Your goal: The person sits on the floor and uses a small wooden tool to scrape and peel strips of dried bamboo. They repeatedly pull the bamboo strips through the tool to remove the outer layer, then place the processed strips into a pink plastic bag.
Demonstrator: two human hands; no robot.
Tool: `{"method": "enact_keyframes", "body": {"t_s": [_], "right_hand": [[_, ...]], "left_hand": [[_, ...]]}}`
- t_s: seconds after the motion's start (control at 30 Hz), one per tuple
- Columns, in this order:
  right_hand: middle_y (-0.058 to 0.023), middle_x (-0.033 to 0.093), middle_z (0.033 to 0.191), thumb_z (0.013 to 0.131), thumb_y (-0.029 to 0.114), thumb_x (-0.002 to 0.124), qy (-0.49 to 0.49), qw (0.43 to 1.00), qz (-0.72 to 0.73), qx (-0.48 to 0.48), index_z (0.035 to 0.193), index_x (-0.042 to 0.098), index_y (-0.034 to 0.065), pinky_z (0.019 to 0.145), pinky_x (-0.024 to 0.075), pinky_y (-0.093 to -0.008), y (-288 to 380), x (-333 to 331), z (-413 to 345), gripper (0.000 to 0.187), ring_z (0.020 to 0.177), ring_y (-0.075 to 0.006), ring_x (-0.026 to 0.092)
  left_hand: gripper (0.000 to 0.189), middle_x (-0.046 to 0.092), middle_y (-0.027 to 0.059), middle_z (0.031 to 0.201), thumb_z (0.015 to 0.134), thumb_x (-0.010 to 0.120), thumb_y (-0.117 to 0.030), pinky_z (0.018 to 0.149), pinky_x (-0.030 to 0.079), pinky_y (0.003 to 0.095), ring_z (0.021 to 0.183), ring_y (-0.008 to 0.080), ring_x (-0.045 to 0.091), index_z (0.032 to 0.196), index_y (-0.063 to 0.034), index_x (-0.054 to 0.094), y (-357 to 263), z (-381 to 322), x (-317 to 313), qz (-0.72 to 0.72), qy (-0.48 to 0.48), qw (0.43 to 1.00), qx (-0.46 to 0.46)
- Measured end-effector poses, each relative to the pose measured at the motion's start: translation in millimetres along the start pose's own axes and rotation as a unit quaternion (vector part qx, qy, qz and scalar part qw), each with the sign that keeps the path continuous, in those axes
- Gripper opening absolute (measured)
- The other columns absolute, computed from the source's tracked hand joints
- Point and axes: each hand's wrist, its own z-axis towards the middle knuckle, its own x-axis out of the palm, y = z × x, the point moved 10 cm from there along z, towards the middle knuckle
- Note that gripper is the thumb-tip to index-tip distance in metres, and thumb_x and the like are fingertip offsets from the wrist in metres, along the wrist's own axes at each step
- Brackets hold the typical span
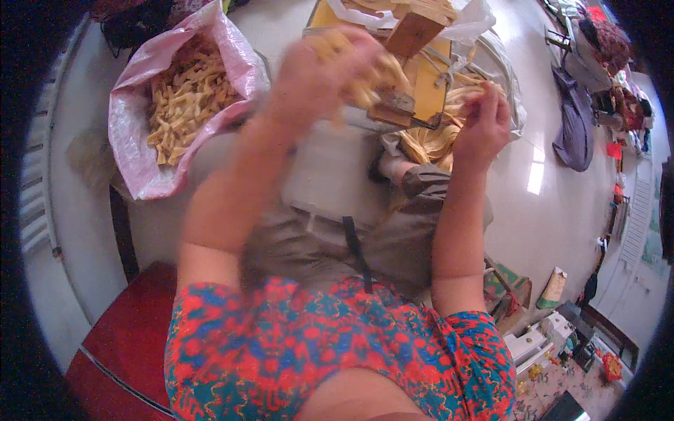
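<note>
My left hand (337,66), blurred by motion, is over pale yellow strips (376,84) at a yellow board (429,89). Whether its fingers grip them is unclear. To the right of the board, my right hand (484,123) pinches the end of a bunch of long pale strips (461,97). More long strips (434,142) hang or lie below, near my foot. A brown wooden block (416,32) stands on the board, and a smaller worn block (392,108) sits at its near edge. The strips' material cannot be told.
At the left, an open pink woven sack (124,116) holds many short, knotted-looking pale pieces (189,100). A whitish plastic surface (329,168) lies between my knees. White plastic bagging (505,58) is beyond the board. A sewing machine (532,342) is at lower right.
</note>
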Motion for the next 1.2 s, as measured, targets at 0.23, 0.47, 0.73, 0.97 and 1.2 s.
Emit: {"method": "enact_keyframes", "body": {"t_s": [0.23,0.47,0.73,0.97,1.2], "right_hand": [[-0.0179,0.062,0.078,0.078,0.018,0.053,-0.074,0.894,-0.407,0.169,0.083,0.058,-0.0049,0.064,0.0446,-0.0411,-215.5,-139.0,35.3,0.024,0.071,-0.0302,0.059],[-0.0195,0.059,0.100,0.078,0.017,0.050,0.334,0.551,-0.760,0.084,0.101,0.057,0.0041,0.083,0.0437,-0.0418,-249.4,-60.3,-57.7,0.028,0.097,-0.0364,0.055],[-0.0180,0.060,0.100,0.080,0.022,0.050,0.158,0.615,-0.740,0.223,0.102,0.059,0.0065,0.081,0.0444,-0.0425,-214.2,-93.2,-45.8,0.029,0.097,-0.0337,0.057],[-0.0218,0.059,0.100,0.078,0.027,0.055,0.110,0.627,-0.739,0.222,0.096,0.062,0.0022,0.081,0.0448,-0.0420,-155.1,-97.6,-22.0,0.031,0.097,-0.0346,0.056],[-0.0213,0.061,0.093,0.076,0.031,0.059,0.060,0.654,-0.744,0.120,0.091,0.063,0.0009,0.076,0.0464,-0.0406,-68.8,-163.3,49.0,0.034,0.090,-0.0348,0.059]], "left_hand": [[0.036,0.062,0.0055,0.085,0.082,0.058,-0.033,0.066,0.046,0.0251,0.075,0.0153,0.059,0.104,-0.0041,0.058,-25.5,16.1,-114.9,0.271,-0.116,0.955,0.024],[0.043,0.054,0.0125,0.114,0.076,0.059,-0.034,0.090,0.037,0.0382,0.107,0.0272,0.050,0.111,-0.0082,0.056,47.0,-39.7,-220.5,0.612,-0.127,0.780,-0.031],[0.030,0.054,0.0130,0.115,0.079,0.059,-0.014,0.093,0.037,0.0348,0.107,0.0274,0.051,0.107,-0.0028,0.056,6.7,-68.9,-183.1,0.511,-0.153,0.836,0.130],[0.025,0.059,0.0114,0.107,0.078,0.060,-0.014,0.087,0.039,0.0374,0.101,0.0258,0.054,0.101,-0.0040,0.059,-31.6,-87.4,-110.4,0.522,-0.028,0.815,0.249],[0.020,0.061,0.0091,0.097,0.075,0.060,-0.011,0.082,0.037,0.0386,0.092,0.0239,0.057,0.094,-0.0056,0.059,-53.7,-121.5,-85.3,0.514,-0.021,0.793,0.327]]}}
